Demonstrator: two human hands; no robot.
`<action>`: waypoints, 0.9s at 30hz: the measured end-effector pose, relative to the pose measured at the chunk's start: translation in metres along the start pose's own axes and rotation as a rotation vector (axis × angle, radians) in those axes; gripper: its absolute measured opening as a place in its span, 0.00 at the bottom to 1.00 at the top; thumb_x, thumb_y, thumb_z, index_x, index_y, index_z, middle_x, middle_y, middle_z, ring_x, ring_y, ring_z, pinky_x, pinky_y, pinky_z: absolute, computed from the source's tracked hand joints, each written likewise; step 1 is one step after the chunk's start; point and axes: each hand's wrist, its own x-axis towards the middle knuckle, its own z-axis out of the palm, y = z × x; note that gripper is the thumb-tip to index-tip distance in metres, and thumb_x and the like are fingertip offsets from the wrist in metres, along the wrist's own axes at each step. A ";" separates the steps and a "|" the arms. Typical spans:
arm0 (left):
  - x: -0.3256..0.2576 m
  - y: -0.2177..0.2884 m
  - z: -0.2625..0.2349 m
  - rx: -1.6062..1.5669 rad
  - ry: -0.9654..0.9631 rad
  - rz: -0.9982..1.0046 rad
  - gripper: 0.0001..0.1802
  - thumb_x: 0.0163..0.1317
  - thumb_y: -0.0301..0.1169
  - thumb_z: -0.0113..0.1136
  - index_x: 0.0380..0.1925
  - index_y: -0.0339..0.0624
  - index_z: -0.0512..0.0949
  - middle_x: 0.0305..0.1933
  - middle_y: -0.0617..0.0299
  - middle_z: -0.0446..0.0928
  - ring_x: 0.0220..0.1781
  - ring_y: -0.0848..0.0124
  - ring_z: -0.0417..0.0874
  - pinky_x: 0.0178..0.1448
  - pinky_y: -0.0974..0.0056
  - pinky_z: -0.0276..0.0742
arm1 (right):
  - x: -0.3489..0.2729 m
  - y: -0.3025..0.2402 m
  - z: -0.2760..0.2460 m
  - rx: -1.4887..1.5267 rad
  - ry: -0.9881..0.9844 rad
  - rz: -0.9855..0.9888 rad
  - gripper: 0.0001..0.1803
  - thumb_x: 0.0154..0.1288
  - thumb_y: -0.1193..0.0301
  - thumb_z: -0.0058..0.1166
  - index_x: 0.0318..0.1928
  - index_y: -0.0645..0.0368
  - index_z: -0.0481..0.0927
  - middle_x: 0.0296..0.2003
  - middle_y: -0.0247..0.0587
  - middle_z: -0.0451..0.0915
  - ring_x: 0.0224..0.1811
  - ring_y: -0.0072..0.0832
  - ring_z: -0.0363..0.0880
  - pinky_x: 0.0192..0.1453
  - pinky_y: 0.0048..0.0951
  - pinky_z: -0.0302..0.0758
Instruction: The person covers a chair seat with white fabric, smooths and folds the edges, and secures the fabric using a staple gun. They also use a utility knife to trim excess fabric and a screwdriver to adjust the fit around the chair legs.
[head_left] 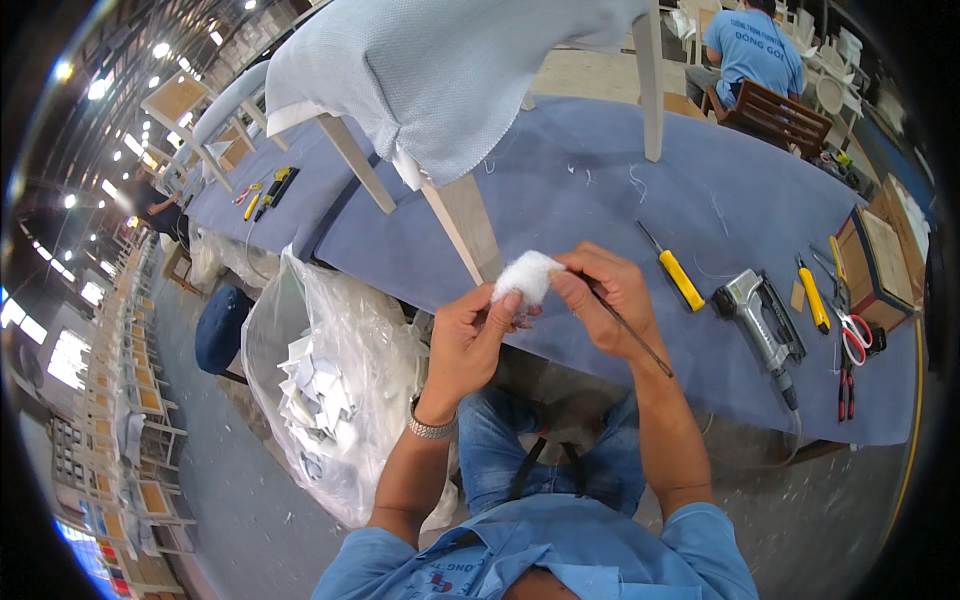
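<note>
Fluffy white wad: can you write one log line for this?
left hand: pinching fluffy white wad | right hand: on wad, holding thin rod | nearby: staple gun, yellow-handled screwdriver

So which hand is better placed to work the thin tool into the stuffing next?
Right, probably. The right hand already grips the thin tool, its tip at the white stuffing. The left hand pinches the stuffing from below, so it looks better used steadying it.

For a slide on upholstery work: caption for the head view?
Left hand and right hand hold a white stuffing wad and a thin rod beside a blue-covered bench.
</note>
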 end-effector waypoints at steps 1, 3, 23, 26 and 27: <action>0.000 0.001 0.001 0.040 0.007 0.002 0.18 0.75 0.38 0.58 0.51 0.34 0.82 0.37 0.61 0.85 0.36 0.76 0.83 0.42 0.70 0.79 | -0.001 0.001 -0.001 0.065 0.012 0.017 0.13 0.70 0.68 0.63 0.49 0.64 0.84 0.33 0.37 0.80 0.30 0.19 0.73 0.36 0.22 0.71; -0.001 0.002 0.005 0.119 0.014 0.025 0.17 0.75 0.38 0.58 0.46 0.33 0.84 0.33 0.62 0.85 0.33 0.77 0.83 0.39 0.70 0.78 | -0.004 0.003 -0.002 0.194 0.037 0.050 0.16 0.69 0.67 0.64 0.52 0.63 0.83 0.34 0.38 0.80 0.30 0.21 0.73 0.36 0.23 0.71; 0.000 0.009 0.012 0.081 -0.051 -0.130 0.19 0.77 0.41 0.53 0.48 0.33 0.82 0.33 0.62 0.84 0.30 0.80 0.81 0.34 0.72 0.78 | 0.001 0.001 0.005 -0.184 0.067 -0.174 0.03 0.66 0.75 0.62 0.37 0.62 0.84 0.28 0.43 0.78 0.26 0.33 0.75 0.31 0.31 0.71; 0.001 0.010 0.009 0.145 -0.139 -0.164 0.19 0.78 0.40 0.52 0.46 0.33 0.82 0.32 0.61 0.84 0.30 0.78 0.82 0.35 0.72 0.79 | -0.003 0.006 0.001 -0.229 0.031 -0.191 0.03 0.66 0.75 0.61 0.36 0.62 0.84 0.27 0.44 0.76 0.25 0.36 0.75 0.31 0.33 0.70; 0.000 0.010 0.009 0.192 -0.124 -0.132 0.18 0.78 0.39 0.52 0.43 0.34 0.82 0.30 0.62 0.83 0.28 0.78 0.82 0.34 0.71 0.78 | -0.002 0.009 0.000 -0.251 0.022 -0.205 0.03 0.66 0.75 0.62 0.36 0.62 0.84 0.27 0.43 0.76 0.25 0.37 0.74 0.30 0.33 0.70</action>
